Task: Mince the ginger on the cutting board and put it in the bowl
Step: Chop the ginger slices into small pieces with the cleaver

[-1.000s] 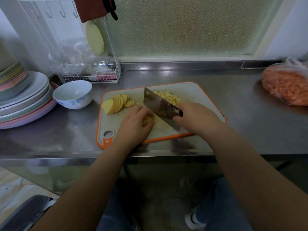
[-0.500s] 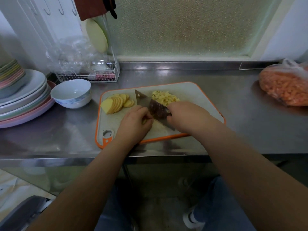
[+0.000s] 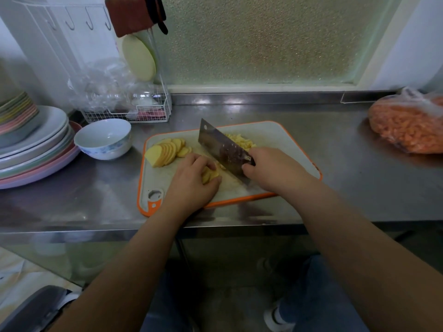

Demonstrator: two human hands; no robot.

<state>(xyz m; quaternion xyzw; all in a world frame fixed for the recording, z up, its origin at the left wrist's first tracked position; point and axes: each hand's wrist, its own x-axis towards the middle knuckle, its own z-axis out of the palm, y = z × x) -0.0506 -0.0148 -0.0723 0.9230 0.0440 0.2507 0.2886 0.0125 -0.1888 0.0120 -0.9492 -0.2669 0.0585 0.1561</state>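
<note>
A small stack of ginger slices [image 3: 210,174] lies on the cutting board [image 3: 287,140], pinned under the curled left hand [image 3: 191,183]. The right hand [image 3: 273,171] grips the cleaver [image 3: 223,148], blade beside the slices. The bowl [image 3: 103,138] stands left on the surface [image 3: 335,188].

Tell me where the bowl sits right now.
In the head view the bowl stands on the steel counter, left of the cutting board and right of the stacked plates.

Frosted window [image 3: 259,39] above a steel counter [image 3: 335,149], dim daylight
</note>
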